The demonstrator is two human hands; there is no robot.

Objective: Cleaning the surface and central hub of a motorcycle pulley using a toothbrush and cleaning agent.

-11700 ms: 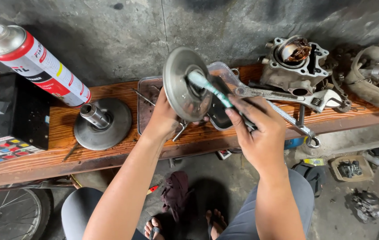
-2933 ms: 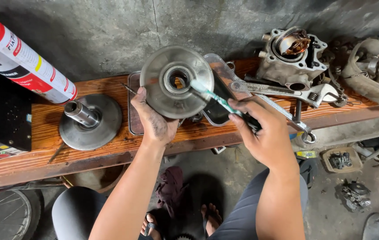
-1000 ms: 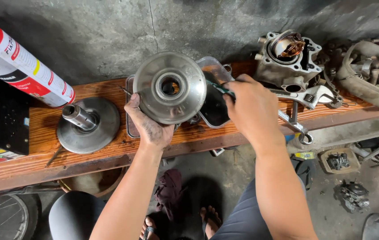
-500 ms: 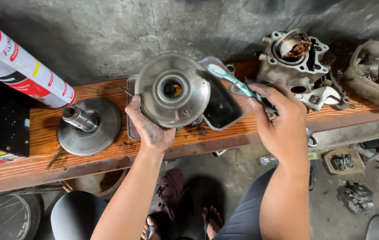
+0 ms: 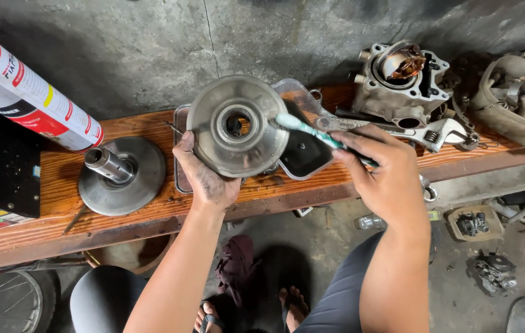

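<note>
Gripping from below, the left hand [image 5: 206, 176] is closing its grimy fingers around the lower rim of a round metal pulley half [image 5: 238, 125], tilting its hollowed face toward the camera above a wooden plank [image 5: 47, 209]. Left of it, a red-and-white spray can [image 5: 25, 92] is leaning in, and a second disc with an upright shaft [image 5: 122, 174] is resting flat on the wood. To the right, the right hand [image 5: 386, 172] is pinching a teal-handled toothbrush [image 5: 312, 132], its head touching the disc's face just beside the hub, over a dark plastic tray [image 5: 302, 148]. A wrench [image 5: 423, 132] and engine cylinder [image 5: 401, 83] are lying beyond. Judging by the dull face, cleaning is looking part done.
</note>
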